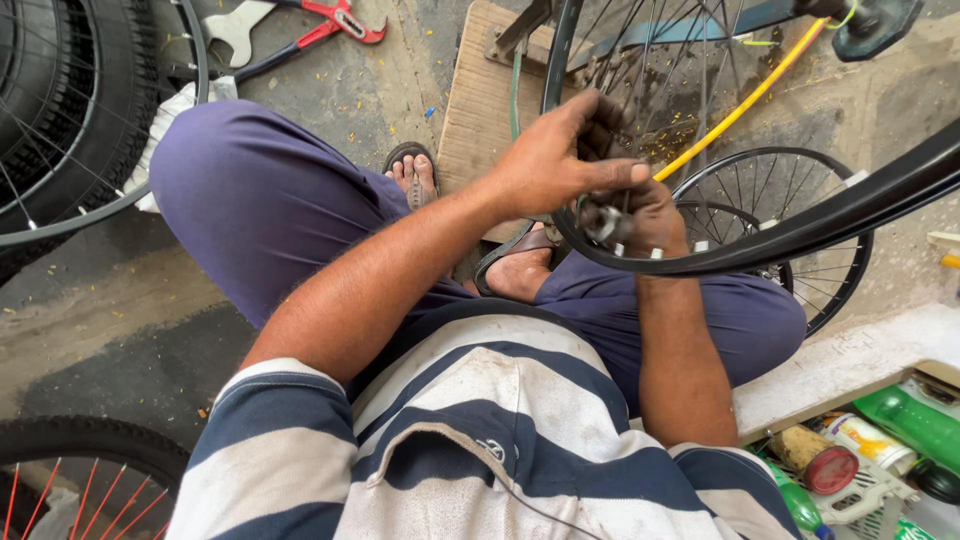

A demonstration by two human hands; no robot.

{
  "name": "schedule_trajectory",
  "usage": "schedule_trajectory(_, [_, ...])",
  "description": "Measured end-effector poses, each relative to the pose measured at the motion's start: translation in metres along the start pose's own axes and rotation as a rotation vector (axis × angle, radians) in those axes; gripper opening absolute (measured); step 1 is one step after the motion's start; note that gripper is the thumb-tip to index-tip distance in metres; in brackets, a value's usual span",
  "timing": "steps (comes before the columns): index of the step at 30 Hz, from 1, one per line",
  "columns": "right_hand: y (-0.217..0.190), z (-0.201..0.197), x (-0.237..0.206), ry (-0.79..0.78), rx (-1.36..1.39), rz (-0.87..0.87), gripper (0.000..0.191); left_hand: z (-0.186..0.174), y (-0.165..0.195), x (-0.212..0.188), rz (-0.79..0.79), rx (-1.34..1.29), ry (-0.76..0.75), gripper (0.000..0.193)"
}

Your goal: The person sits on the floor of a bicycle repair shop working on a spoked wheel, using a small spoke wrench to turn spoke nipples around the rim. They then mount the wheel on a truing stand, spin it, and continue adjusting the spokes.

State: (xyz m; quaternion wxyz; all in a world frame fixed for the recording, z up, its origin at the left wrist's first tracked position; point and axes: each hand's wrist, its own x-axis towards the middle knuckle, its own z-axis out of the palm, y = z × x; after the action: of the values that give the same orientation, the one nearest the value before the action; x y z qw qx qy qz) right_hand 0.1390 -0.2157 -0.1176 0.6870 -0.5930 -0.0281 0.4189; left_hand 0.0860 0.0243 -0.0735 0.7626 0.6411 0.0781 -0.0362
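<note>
Hands (600, 195) on upright rim (800, 235)

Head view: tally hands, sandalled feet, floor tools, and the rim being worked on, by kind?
Hands: 2, left hand, right hand
Sandalled feet: 2
Floor tools: 2, silver spanner, red-handled cutter
Black rim at the hands: 1
Total: 7

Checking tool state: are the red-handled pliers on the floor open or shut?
Open. The red-handled pliers lie on the concrete floor with their handles spread apart in a V; the jaw end is hidden behind the wrench.
</note>
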Motion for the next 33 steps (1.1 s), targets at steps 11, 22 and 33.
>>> schedule_trajectory(11, [-0.035,0.015,0.045,-0.293,-0.393,0.086,0.03,-0.012,-0.027,0.013,0.038,0.263,0.073,0.06])
schedule_trajectory(22, [-0.046,0.036,0.005,0.072,-0.577,-0.091,0.033,-0.012,-0.05,0.025,0.122,0.462,0.16,0.065])
schedule_trajectory(33, [-0.037,0.04,0.005,0.046,-0.35,0.087,0.028,-0.014,-0.045,0.022,0.14,0.458,0.157,0.06])
